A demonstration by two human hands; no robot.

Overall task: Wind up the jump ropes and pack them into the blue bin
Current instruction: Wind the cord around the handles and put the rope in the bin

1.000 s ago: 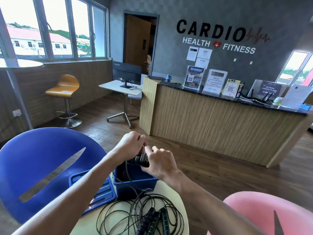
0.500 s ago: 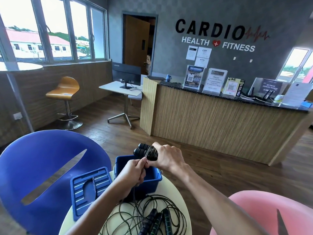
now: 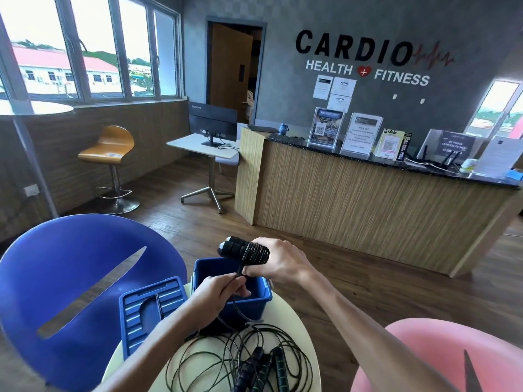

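Note:
My right hand (image 3: 278, 263) grips a pair of black jump rope handles (image 3: 242, 251) held together, with black cord coiled around them, just above the open blue bin (image 3: 259, 302). My left hand (image 3: 219, 292) pinches the loose cord (image 3: 236, 274) right below the handles, over the bin's mouth. The cord runs down past the bin's front to the table. More jump ropes (image 3: 254, 360) lie in a loose black tangle on the round cream table (image 3: 304, 335), their handles side by side near the front edge.
The bin's blue lid (image 3: 147, 309) lies on the table to the left of the bin. A blue chair (image 3: 70, 278) stands at the left and a pink chair (image 3: 424, 360) at the right. A wooden reception counter (image 3: 368, 213) is across the floor.
The handles rose from the bin's mouth to above it. My left hand dropped from the handles to pinch the cord below them, and more cord is wrapped around the handles.

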